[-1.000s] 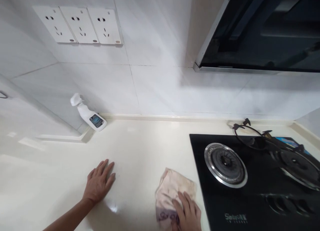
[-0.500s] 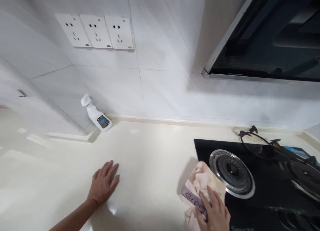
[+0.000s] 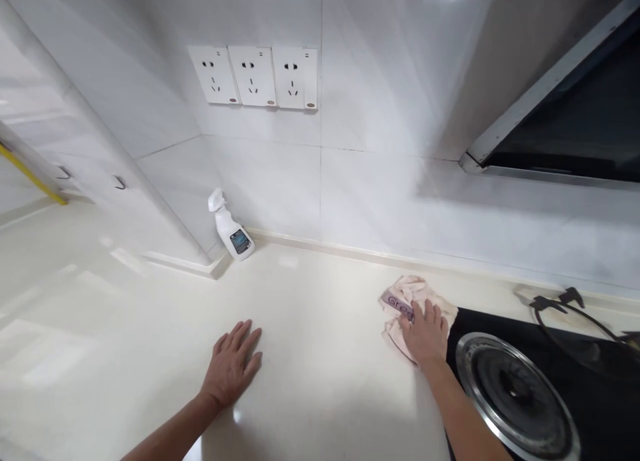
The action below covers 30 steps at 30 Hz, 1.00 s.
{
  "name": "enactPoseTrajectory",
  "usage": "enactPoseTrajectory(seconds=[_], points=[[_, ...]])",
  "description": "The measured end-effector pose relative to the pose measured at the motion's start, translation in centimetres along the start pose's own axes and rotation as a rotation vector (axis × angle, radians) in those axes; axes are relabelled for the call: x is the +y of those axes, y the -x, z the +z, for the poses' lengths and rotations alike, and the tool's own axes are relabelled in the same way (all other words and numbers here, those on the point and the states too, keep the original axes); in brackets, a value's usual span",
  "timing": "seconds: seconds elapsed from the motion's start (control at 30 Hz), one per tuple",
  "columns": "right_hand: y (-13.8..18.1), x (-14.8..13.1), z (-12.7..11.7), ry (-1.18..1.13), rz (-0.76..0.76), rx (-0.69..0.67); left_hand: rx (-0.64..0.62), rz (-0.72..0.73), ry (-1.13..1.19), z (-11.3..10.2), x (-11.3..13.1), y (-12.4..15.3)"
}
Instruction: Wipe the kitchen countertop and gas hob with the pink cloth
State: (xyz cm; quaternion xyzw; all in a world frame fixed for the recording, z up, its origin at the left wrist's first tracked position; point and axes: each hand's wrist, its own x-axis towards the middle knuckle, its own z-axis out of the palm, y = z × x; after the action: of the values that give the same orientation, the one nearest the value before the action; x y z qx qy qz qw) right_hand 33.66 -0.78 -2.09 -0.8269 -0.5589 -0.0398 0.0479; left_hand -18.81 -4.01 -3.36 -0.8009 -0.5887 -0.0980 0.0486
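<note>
My right hand point(image 3: 425, 330) presses flat on a pink cloth point(image 3: 403, 302) with purple lettering, fingers spread over it. The cloth lies on the cream countertop point(image 3: 320, 368) at the far left corner of the black gas hob point(image 3: 530, 388), partly over its edge. My left hand point(image 3: 233, 365) rests palm down on the bare countertop with fingers stretched out, holding nothing, well to the left of the cloth.
A white spray bottle point(image 3: 230, 226) leans in the back corner against the tiled wall. Three wall sockets point(image 3: 255, 76) sit above. A round burner point(image 3: 515, 391) and a loose black pan support point(image 3: 575, 311) are on the hob. A range hood point(image 3: 565, 108) hangs at upper right.
My right hand has slid the cloth away from me along the hob's left edge to its far corner. The view has swung left. My left hand has stayed in place.
</note>
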Motion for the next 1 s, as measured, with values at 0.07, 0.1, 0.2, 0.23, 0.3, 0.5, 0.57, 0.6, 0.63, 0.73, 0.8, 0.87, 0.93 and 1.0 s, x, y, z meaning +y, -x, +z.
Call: enactPoseTrajectory(seconds=[0.07,0.1,0.2,0.23,0.3,0.5,0.57,0.6,0.63,0.73,0.8,0.87,0.93,1.0], points=[[-2.6,-1.1,-0.4,-0.008,0.025,-0.04,0.0,-0.006,0.005,-0.1,0.1,0.0],[-3.5,-1.6,-0.5,-0.014,0.035,-0.053,-0.004,-0.009,0.006,-0.2,0.2,0.0],[-4.5,-3.7,-0.9,-0.026,0.073,-0.105,-0.023,-0.015,0.013,-0.5,0.3,0.0],[-4.4,-4.6,-1.0,-0.031,0.075,-0.125,-0.028,-0.016,0.015,-0.6,0.4,-0.1],[-3.5,-7.0,-1.4,-0.046,0.047,-0.169,-0.031,-0.019,0.024,-0.6,0.4,-0.1],[4.4,-16.8,-3.1,-0.154,-0.276,-0.326,-0.008,-0.026,0.042,-0.1,-0.1,-0.3],[8.9,-19.4,-3.8,-0.253,-0.462,-0.385,-0.011,-0.025,0.034,0.0,-0.3,-0.4],[11.4,-20.3,-4.1,-0.322,-0.545,-0.395,-0.014,-0.025,0.03,0.1,-0.3,-0.4],[13.9,-20.8,-4.3,-0.383,-0.604,-0.386,-0.016,-0.023,0.026,0.1,-0.4,-0.5],[20.4,-19.9,-4.5,-0.543,-0.756,-0.316,-0.023,-0.016,0.012,0.0,-0.4,-0.7],[22.8,-17.6,-4.2,-0.619,-0.822,-0.295,-0.023,-0.017,0.005,-0.1,-0.3,-0.7],[23.1,-14.7,-3.5,-0.648,-0.817,-0.279,-0.02,-0.023,0.0,-0.2,-0.3,-0.8],[21.6,-11.6,-2.6,-0.611,-0.735,-0.207,-0.023,-0.019,-0.003,-0.2,-0.2,-0.9],[18.9,-8.5,-1.8,-0.498,-0.596,-0.084,-0.025,-0.017,-0.005,-0.2,-0.2,-0.9]])
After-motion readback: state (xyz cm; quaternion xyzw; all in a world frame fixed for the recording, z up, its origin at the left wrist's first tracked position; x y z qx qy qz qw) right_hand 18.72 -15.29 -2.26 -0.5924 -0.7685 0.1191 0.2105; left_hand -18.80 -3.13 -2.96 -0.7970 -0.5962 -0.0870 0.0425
